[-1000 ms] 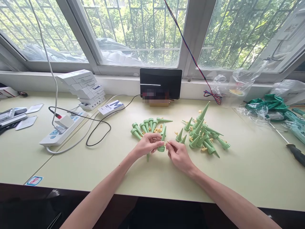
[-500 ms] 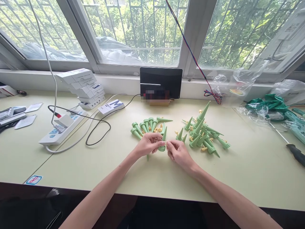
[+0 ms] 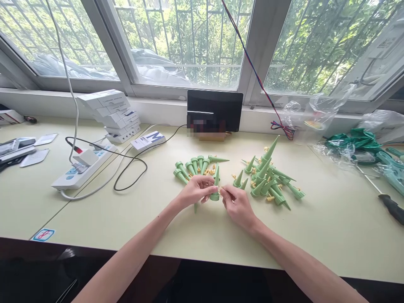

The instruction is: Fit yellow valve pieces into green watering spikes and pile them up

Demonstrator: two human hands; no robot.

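Observation:
My left hand point(image 3: 199, 190) is closed on a green plastic watering spike point(image 3: 215, 196), its point up and its wide cap end down. My right hand point(image 3: 236, 203) pinches a small yellow valve point(image 3: 221, 190) against the spike's side near the cap; the fingers cover most of it. Beyond my left hand lies a fan of green spikes point(image 3: 192, 164), with loose yellow valves point(image 3: 211, 171) beside them. To the right is a heap of green spikes point(image 3: 263, 176), several with yellow valves on their sides. One spike tip point(image 3: 195, 208) shows under my left hand.
A power strip point(image 3: 83, 168) with cables and a stack of white boxes point(image 3: 113, 115) stand on the left. A black screen point(image 3: 215, 110) is at the back of the table point(image 3: 202, 240). At the right are plastic bags point(image 3: 318, 122) and a screwdriver point(image 3: 391, 206).
The right hand has shifted very slightly at the spike's side, and a bit of yellow shows more clearly at its fingertips. The left hand still holds the spike, and the view has tilted a little.

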